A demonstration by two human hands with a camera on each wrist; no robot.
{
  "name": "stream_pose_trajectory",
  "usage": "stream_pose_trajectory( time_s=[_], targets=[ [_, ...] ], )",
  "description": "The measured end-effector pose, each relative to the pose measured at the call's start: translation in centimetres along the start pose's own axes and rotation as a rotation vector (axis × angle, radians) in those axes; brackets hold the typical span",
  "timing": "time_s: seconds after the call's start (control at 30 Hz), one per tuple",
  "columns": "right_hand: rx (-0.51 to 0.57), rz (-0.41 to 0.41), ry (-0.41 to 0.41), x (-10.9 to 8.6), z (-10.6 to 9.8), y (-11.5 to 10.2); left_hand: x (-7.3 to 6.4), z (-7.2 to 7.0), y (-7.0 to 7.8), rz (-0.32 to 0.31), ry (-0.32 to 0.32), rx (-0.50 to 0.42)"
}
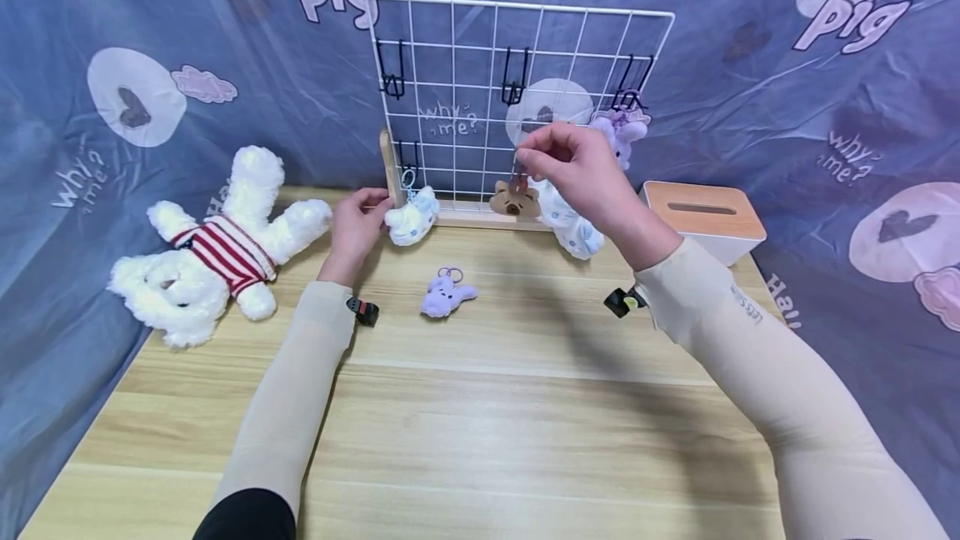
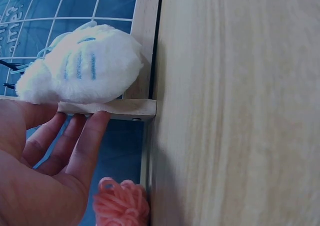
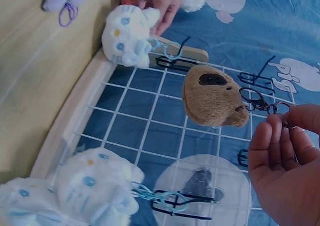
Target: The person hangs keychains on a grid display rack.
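My right hand (image 1: 581, 165) pinches the metal ring of a brown bear-head plush keychain (image 3: 210, 98), which dangles in front of a white wire grid rack (image 1: 453, 98). My left hand (image 1: 356, 227) touches the rack's wooden upright (image 2: 135, 107) with fairly straight fingertips. Right beside those fingers, a white plush keychain (image 1: 412, 217) with blue stripes hangs by a blue cord from a lower hook. Two more white plush keychains (image 3: 97, 186) hang behind my right hand, partly hidden in the head view. Above them is a purple plush keychain (image 1: 621, 136).
Another purple plush keychain (image 1: 445, 296) lies on the wooden table (image 1: 450, 440). A white teddy bear (image 1: 217, 248) in a striped sweater lies at the left. A tissue box (image 1: 705, 215) stands at the right. Black hooks (image 1: 513, 82) hang along the rack's upper part.
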State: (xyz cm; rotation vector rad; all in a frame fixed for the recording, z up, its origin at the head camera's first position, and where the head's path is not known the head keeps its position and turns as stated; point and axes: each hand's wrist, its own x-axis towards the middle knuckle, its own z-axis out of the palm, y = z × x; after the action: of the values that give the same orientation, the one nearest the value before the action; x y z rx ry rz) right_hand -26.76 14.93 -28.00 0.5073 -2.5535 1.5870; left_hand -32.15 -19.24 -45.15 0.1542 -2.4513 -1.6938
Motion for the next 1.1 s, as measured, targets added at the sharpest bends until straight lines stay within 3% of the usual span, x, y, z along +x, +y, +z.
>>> stream_pose_trajectory(
  time_s=[0.33,0.67,1.1],
  targets=[
    [0.017,-0.041,0.046,1.8,-0.7,-1.6,0.1,-0.1,-0.1,-0.005,-0.007,-0.011],
    [0.095,-0.009,0.103,3.4,-0.7,-2.7,0.1,-0.1,-0.2,-0.002,-0.007,-0.005],
    [0.107,0.071,0.124,5.2,-1.1,-2.8,0.1,-0.1,-0.2,-0.007,-0.006,-0.010]
  ],
)
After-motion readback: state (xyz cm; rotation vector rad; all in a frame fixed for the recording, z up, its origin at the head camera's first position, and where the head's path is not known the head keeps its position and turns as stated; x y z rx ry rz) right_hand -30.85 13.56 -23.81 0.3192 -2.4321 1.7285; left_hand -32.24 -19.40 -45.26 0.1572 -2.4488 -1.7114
